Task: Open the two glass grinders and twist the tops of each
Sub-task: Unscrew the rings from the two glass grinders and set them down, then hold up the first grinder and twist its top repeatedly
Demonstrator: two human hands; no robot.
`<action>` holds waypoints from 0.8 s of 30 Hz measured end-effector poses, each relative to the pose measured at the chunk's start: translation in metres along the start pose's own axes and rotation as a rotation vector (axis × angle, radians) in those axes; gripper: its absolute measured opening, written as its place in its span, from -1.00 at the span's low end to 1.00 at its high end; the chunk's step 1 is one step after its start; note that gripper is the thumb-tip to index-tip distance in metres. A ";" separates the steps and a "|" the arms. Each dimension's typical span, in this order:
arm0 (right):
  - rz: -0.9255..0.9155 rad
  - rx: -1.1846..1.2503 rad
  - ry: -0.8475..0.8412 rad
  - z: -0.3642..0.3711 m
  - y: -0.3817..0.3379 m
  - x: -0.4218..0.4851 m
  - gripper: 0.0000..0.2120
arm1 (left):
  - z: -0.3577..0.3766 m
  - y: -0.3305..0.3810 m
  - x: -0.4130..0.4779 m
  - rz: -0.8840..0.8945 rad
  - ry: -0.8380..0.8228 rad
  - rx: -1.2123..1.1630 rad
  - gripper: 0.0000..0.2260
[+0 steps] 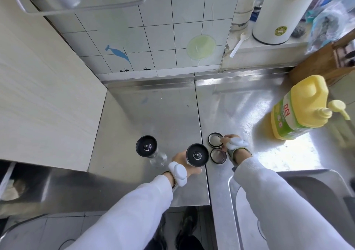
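Two glass grinders with black tops stand upright on the steel counter. The left grinder (147, 147) stands alone, untouched. My left hand (184, 164) wraps around the glass body of the right grinder (197, 154), below its black top. Two round caps lie just to the right: the far cap (214, 139) and the near cap (218, 156). My right hand (233, 144) rests over them, fingertips on the far cap's rim; whether it grips the cap is unclear.
A yellow dish-soap pump bottle (299, 108) stands at the right, a wooden knife block (324, 67) behind it. A sink (288, 201) opens at the lower right. A white panel (48, 96) walls the left, tiles (153, 38) the back.
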State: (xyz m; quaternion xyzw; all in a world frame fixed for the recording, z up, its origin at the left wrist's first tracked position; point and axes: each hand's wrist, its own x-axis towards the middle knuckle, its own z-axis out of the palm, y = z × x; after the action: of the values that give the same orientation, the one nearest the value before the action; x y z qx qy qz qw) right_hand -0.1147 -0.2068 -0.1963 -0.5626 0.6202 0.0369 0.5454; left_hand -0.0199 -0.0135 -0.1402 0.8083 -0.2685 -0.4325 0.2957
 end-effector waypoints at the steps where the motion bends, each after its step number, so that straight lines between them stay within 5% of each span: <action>1: -0.020 0.023 0.041 -0.001 -0.003 -0.009 -0.81 | 0.000 0.001 0.000 -0.005 0.002 0.009 -0.79; 6: 0.023 0.006 0.007 -0.004 -0.013 -0.026 -0.63 | -0.002 0.005 -0.009 -0.025 0.008 -0.024 -0.75; 15: -0.024 -0.023 0.169 -0.001 -0.021 -0.077 -0.59 | -0.020 0.019 -0.024 -0.002 0.009 -0.021 -0.78; 19: 0.027 0.098 0.011 0.008 -0.029 -0.087 -0.50 | -0.041 0.034 -0.032 0.090 -0.053 -0.081 -0.87; 24: 0.030 0.235 -0.124 0.018 -0.058 -0.136 -0.80 | -0.082 0.080 -0.065 0.278 -0.083 -0.095 -0.89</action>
State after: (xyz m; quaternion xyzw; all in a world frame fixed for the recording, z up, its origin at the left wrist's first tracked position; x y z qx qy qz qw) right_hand -0.0913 -0.1266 -0.0732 -0.4824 0.5936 0.0067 0.6441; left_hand 0.0053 -0.0033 -0.0110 0.7299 -0.3692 -0.4325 0.3794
